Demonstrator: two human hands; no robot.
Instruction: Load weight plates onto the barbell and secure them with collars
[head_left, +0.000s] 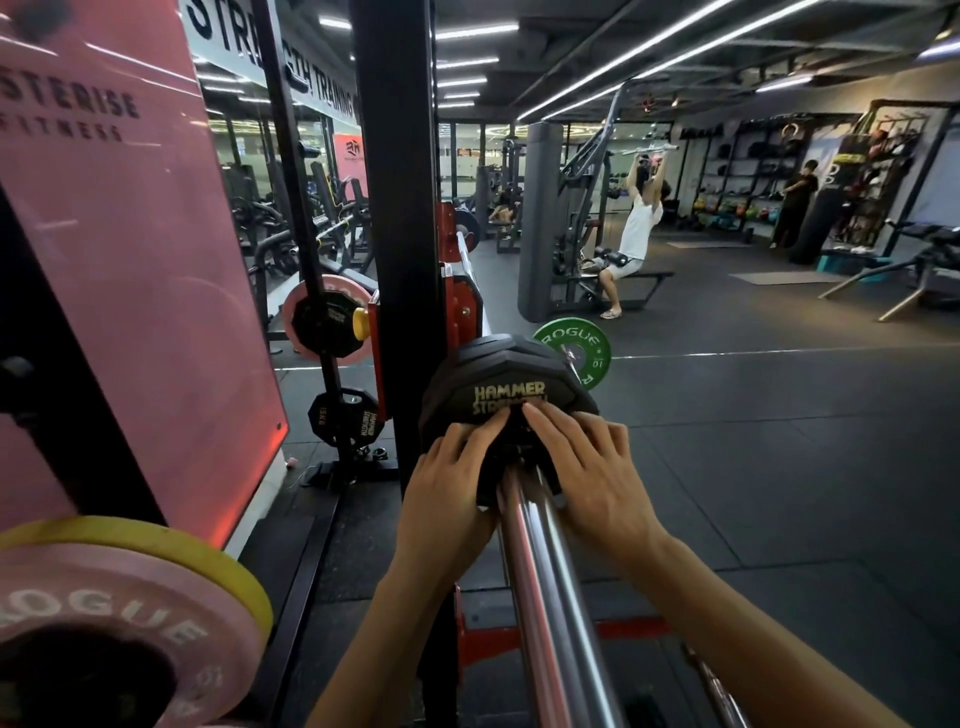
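Hiding plate hub: both hands

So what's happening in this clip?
A person in a gym is loading a barbell sleeve. Both hands, left hand and right hand, press with fingers mostly straight on a black weight plate already on the sleeve. No collar shows behind it. A green plate sits on the far end.

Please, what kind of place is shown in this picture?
A commercial gym, most likely: two hands press a black Hammer Strength plate on a barbell sleeve, and a person uses a lat pulldown machine behind.
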